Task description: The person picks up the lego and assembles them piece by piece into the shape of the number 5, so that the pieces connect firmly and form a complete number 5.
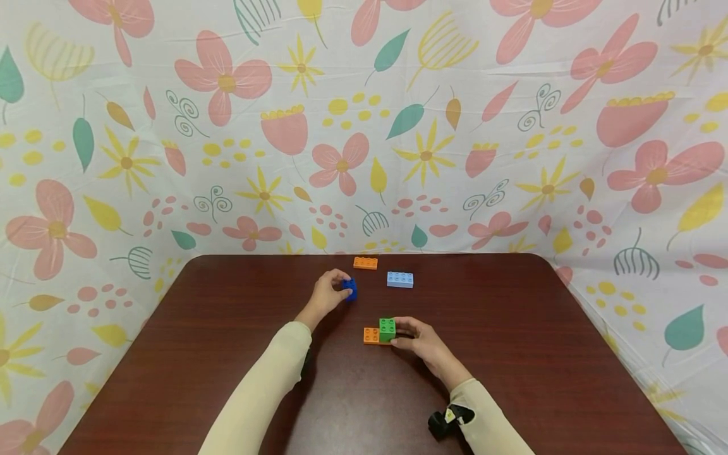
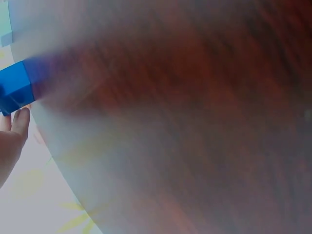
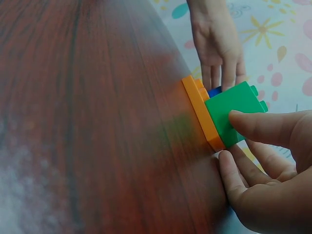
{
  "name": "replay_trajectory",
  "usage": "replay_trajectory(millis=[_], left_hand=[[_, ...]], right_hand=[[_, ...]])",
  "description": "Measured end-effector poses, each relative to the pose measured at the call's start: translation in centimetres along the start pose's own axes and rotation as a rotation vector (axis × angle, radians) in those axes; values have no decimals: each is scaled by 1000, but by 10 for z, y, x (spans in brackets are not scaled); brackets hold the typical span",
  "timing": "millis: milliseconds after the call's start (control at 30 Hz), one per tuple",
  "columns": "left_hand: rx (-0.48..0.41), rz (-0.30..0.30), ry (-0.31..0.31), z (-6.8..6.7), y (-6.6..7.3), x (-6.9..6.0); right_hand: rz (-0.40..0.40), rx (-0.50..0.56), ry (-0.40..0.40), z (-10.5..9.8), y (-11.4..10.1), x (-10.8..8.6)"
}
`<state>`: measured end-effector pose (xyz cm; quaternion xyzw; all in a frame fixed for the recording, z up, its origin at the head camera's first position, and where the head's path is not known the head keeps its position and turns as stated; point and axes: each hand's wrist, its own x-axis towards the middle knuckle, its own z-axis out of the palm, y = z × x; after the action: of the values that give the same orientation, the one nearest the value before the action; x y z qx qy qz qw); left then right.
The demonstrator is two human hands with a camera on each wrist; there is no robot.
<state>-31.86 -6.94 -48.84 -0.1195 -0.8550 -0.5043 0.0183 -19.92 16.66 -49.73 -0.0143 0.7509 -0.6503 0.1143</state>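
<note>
My left hand [image 1: 327, 294] pinches a dark blue brick [image 1: 349, 289] between thumb and fingers; the left wrist view shows the blue brick [image 2: 16, 87] above the fingertips at the left edge. My right hand [image 1: 423, 346] grips a green brick [image 1: 387, 330], which sits on the right part of a flat orange brick [image 1: 371, 335] with its left studs bare. In the right wrist view, the thumb lies on the side of the green brick [image 3: 231, 114], and another fingertip is by the end of the orange brick [image 3: 201, 112].
A second orange brick [image 1: 365, 263] lies near the table's back edge, with a light blue brick [image 1: 400, 280] to its right. The brown table [image 1: 227, 354] meets a flowered cloth [image 1: 341, 126] behind. A black device [image 1: 449, 421] is at my right wrist.
</note>
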Motion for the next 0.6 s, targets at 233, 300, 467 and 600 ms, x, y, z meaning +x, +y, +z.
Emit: replay_trajectory(millis=[233, 300, 467, 600], left_hand=[[-30, -5, -9, -2, 6, 5], [-31, -3, -17, -2, 6, 7], [-39, 38, -31, -2, 11, 14], [-25, 80, -35, 0, 20, 16]], right_hand=[[-1, -17, 2, 0, 2, 0], [-6, -18, -5, 0, 2, 0], [-3, -9, -12, -1, 0, -1], [3, -8, -6, 0, -2, -2]])
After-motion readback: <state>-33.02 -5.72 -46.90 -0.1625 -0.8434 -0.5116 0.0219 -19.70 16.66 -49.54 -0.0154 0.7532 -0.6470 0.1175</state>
